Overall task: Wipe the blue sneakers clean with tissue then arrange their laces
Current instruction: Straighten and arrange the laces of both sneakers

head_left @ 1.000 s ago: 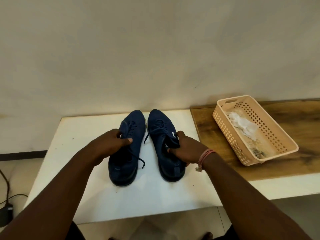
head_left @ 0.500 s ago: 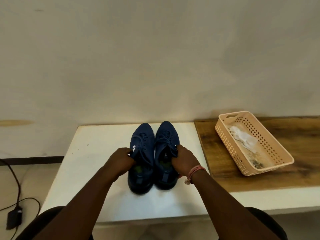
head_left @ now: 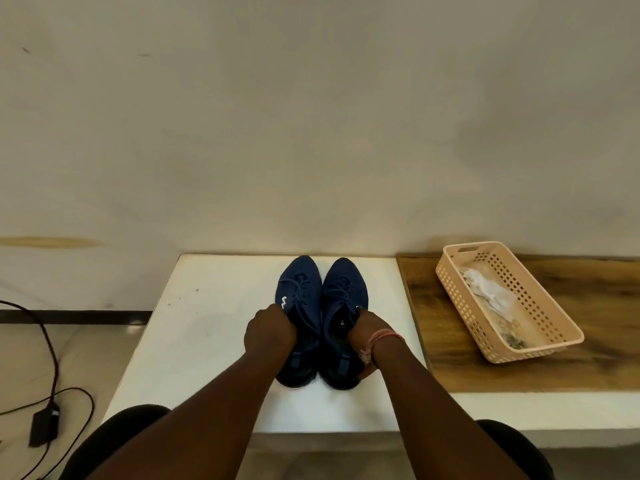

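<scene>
On the white counter (head_left: 207, 323), directly ahead of me, the two dark blue knit sneakers stand side by side with toes toward the wall, the left sneaker (head_left: 298, 289) and the right sneaker (head_left: 344, 289) close together, nearly touching along their inner edges. I judge the task to be near its end: no tissue is in either hand, crumpled white tissue (head_left: 488, 289) lies in the peach perforated plastic basket (head_left: 554, 327) on the brown wooden counter section (head_left: 606, 306) well to the right, and the shoes look set as a pair. Whether their surfaces are truly clean I cannot tell at this size. The dark laces (head_left: 301, 306) of the left sneaker run loosely down over its tongue, so some tidying of laces may be left; those on the right sneaker look gathered over the tongue, though I cannot make out a knot. My left hand (head_left: 268, 329) has its grip curled around the outer collar edge of the left sneaker, knuckles up. My right hand (head_left: 363, 327), with a pink band at the wrist, has fingers curled over the collar of the right sneaker, while the thumb seems to wrap the outer heel side lower down.
</scene>
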